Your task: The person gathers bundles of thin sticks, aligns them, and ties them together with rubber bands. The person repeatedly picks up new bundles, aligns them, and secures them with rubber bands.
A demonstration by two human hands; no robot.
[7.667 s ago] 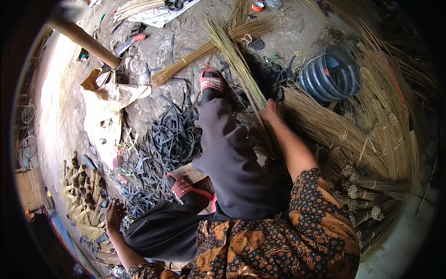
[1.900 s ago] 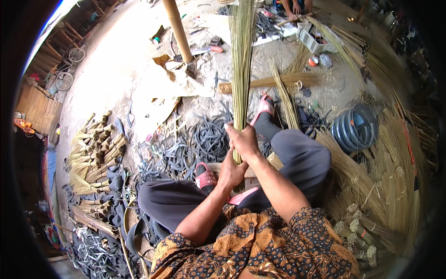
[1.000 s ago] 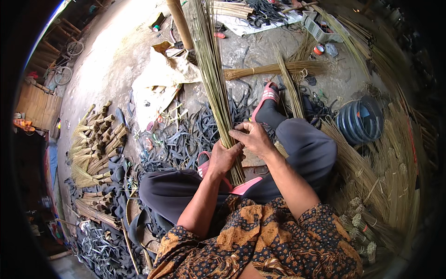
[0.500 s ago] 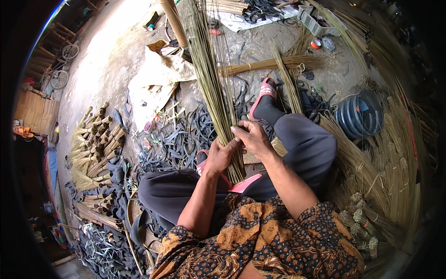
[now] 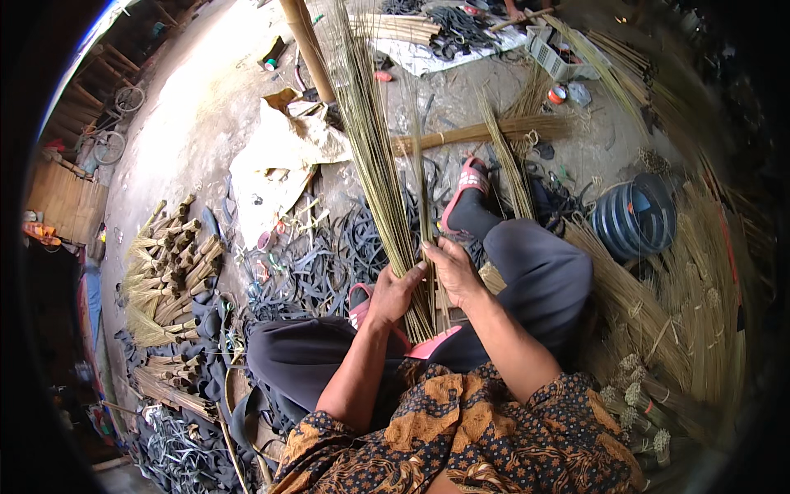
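1. The left grip (image 5: 391, 295) was wrapped around the main stalk bundle (image 5: 374, 165) near its lower ends, which projected below it.
2. The right grip (image 5: 454, 270), just right of that bundle, pinched a thin group of stalks (image 5: 422, 193).
3. Both lengths extended forward past the grips.
4. Black strips (image 5: 325, 259) lay beyond on the floor (image 5: 453, 90); farther off, a tied brown bundle (image 5: 469, 136) lay crosswise.

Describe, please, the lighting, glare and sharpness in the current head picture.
Head view: glare bleaches the floor at upper left, the fisheye's lower corners fall to black, and the left hand, right hand and held stalks look fairly sharp.
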